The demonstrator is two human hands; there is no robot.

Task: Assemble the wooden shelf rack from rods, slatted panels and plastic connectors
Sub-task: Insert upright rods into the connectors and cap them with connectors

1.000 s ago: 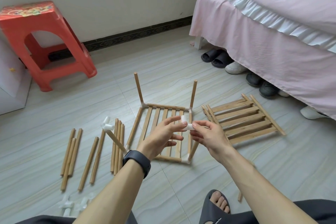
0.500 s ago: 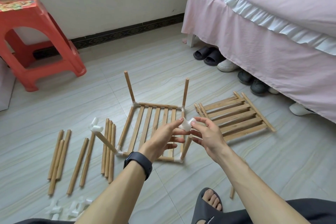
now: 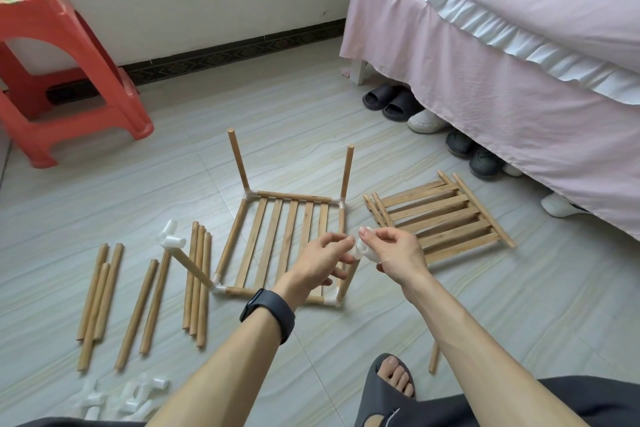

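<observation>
Both hands are now bringing the white connector down onto the upright rod at the slatted frame's near right corner on the floor. The right hand is curling its fingers over it and the left hand is pinching its side. It is probably starting to seat.

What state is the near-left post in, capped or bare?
Capped: a white connector sits on the upper end of the near-left post.

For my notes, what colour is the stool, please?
The stool is red-orange; head view.
</observation>
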